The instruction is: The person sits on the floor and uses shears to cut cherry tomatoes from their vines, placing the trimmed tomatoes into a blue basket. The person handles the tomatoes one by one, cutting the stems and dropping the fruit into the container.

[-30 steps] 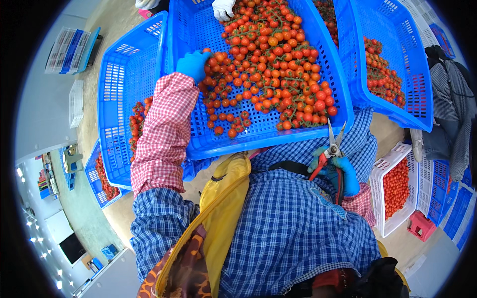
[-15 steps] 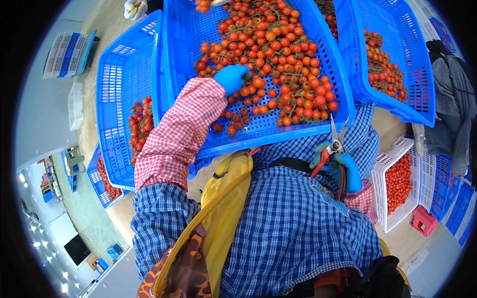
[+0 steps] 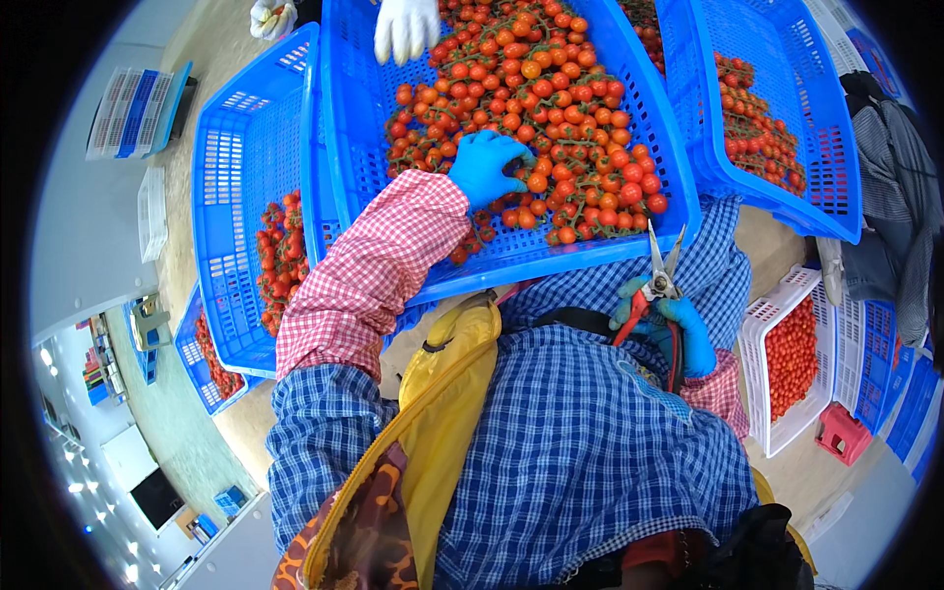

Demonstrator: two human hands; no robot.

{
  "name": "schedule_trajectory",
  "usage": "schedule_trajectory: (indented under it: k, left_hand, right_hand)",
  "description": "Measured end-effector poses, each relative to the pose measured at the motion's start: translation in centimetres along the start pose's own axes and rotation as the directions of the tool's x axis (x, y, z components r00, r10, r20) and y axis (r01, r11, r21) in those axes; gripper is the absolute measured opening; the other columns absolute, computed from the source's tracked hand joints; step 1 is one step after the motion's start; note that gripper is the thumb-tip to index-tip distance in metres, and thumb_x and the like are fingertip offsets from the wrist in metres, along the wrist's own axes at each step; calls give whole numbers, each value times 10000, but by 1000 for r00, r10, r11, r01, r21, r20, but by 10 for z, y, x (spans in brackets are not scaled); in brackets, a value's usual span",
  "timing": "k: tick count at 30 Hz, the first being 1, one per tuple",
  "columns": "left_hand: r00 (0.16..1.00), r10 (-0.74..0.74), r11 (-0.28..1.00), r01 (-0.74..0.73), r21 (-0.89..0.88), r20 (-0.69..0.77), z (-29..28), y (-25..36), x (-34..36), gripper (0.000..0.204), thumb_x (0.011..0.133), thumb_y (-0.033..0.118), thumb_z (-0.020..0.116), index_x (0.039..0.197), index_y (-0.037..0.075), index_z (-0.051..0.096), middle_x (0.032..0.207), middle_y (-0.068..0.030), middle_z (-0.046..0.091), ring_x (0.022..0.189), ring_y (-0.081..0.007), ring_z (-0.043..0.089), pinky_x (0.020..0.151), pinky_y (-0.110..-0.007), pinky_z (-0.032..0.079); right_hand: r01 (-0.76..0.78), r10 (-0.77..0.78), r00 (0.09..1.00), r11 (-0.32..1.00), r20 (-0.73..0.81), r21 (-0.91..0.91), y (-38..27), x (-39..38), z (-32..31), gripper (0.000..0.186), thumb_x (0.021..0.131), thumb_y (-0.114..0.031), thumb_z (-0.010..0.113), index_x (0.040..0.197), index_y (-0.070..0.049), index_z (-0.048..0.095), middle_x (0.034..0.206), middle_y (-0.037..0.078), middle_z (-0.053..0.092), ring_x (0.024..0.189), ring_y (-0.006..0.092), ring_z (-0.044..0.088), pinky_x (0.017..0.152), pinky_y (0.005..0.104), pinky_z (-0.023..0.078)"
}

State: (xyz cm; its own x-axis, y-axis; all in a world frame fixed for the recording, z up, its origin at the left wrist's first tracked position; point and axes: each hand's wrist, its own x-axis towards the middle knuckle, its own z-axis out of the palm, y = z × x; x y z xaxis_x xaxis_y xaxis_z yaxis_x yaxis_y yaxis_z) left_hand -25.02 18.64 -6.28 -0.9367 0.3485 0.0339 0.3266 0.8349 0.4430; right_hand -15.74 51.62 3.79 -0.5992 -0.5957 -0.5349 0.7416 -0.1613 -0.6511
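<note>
Large blue crate [image 3: 590, 256] across the upper middle of the frame, tilted a little, with perforated walls and base. Heaped inside, cherry tomatoes [image 3: 570, 113] on green stems, mostly red with some orange, thickest through the middle and right of the crate. Bare blue base at the crate's upper left and along its near edge, with a few clusters toward the lower left.

Just above the frame's centre, the left hand [image 3: 487, 169] in a blue glove, reaching over the heap, half curled, thumb and fingers apart, fingertips in among the fruit; impossible to tell whether gripping any. Right of centre, below the crate's near rim, the right hand [image 3: 694, 339], also blue-gloved, closed around red-handled shears [image 3: 661, 283], blades parted and pointing up the frame. At the top, over the crate's bare corner, another person's white-gloved hand [image 3: 406, 28], fingers stretched downward.

At left, a second blue crate [image 3: 261, 147], holding a band of tomatoes on stems along its lower right, much of its base uncovered. Below that, partly hidden, a smaller-looking blue crate [image 3: 192, 349] with more red tomatoes. At upper right, another blue crate [image 3: 733, 49], with clusters on stems piled along its left side. At lower right, a white crate [image 3: 755, 383], tilted in view, filled with seemingly loose red tomatoes; just beside its lower right, a red stool [image 3: 843, 433].
</note>
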Motion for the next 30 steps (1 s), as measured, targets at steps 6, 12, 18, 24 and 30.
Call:
schedule_trajectory:
  k: [6,12,18,24,30]
  left_hand:
    - [916,-244,-187,277,-942,318,-16,3,-4,394,868,226,574,1198,49,449,1215,-141,513,1155,-280,499,937,-385,455]
    - [971,49,-768,186,-612,234,-35,18,-10,628,889,301,511,1416,133,215,1369,-162,365,1215,-325,435,943,-451,448]
    - [978,-151,-175,116,-978,143,-47,45,-19,775,815,54,568,1439,143,116,1385,-161,323,1227,-312,426,980,-452,410]
    - [980,-192,-35,54,-998,59,-54,47,-21,830,770,-35,587,1438,111,116,1351,-137,381,1174,-231,469,956,-355,423]
    - [976,-144,-278,116,-953,161,-57,41,-29,812,748,-32,549,1434,89,132,1438,-111,276,1295,-283,345,1047,-438,332]
  right_hand:
    - [4,-4,1000,1000,3,5,0,-1,1,518,792,-314,463,1150,59,494,938,177,610,876,281,613,830,386,490]
    - [20,-20,999,1000,30,12,-2,-1,5,504,804,-310,467,1148,58,491,938,174,608,878,278,611,837,383,485]
    - [15,-14,997,1000,72,-15,-3,1,5,508,808,-319,490,1152,55,488,937,169,606,885,279,607,840,387,481]
    - [24,-24,998,1000,66,6,1,1,4,511,812,-315,486,1165,54,479,950,168,602,892,278,605,846,390,478]
    - [26,-26,996,1000,80,6,2,2,4,513,813,-312,478,1170,56,474,953,170,603,896,279,604,849,388,478]
